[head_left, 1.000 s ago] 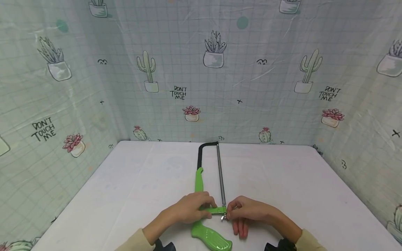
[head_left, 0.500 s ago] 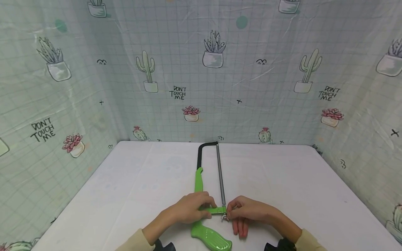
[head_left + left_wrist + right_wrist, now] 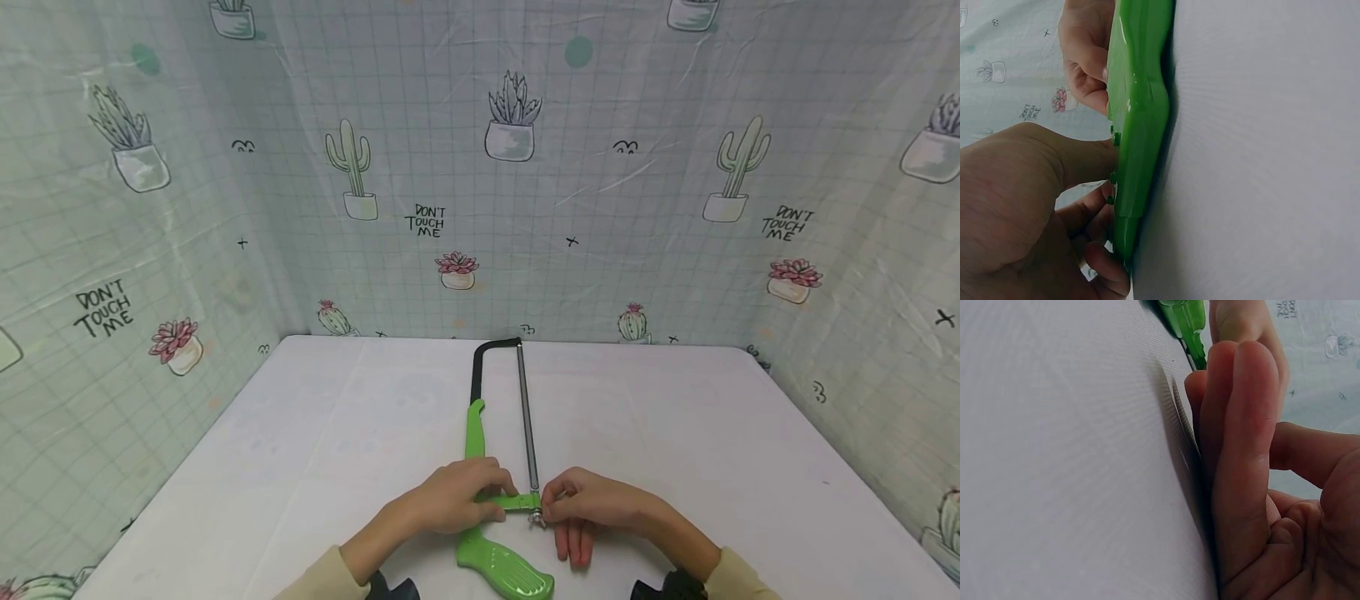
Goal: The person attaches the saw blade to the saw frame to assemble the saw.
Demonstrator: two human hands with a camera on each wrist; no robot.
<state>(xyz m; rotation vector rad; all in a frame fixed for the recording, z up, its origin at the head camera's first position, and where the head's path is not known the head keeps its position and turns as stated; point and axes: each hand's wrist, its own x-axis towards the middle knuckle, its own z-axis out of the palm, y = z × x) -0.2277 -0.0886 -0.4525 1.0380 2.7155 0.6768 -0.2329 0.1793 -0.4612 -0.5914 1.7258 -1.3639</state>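
A hacksaw (image 3: 475, 429) lies flat on the white table, its black front bow at the far end and its green handle (image 3: 504, 569) toward me. My left hand (image 3: 457, 497) grips the green frame where the short crosspiece branches off; in the left wrist view its thumb presses the green body (image 3: 1141, 119). At the near end of the grey blade (image 3: 527, 417) sits a small metal wing nut (image 3: 537, 518). My right hand (image 3: 596, 502) pinches this wing nut between thumb and forefinger, other fingers extended down by the table. In the right wrist view those fingers (image 3: 1250, 406) hide the nut.
The white table (image 3: 360, 433) spreads out on both sides of the saw. A cactus-print sheet (image 3: 570, 183) rises behind it and along the left and right sides. Dark wrist gear (image 3: 393, 587) shows at the bottom edge.
The wing nut has turned a little at my right fingertips, its wings now at another angle. Both hands and the hacksaw stay in the same place.
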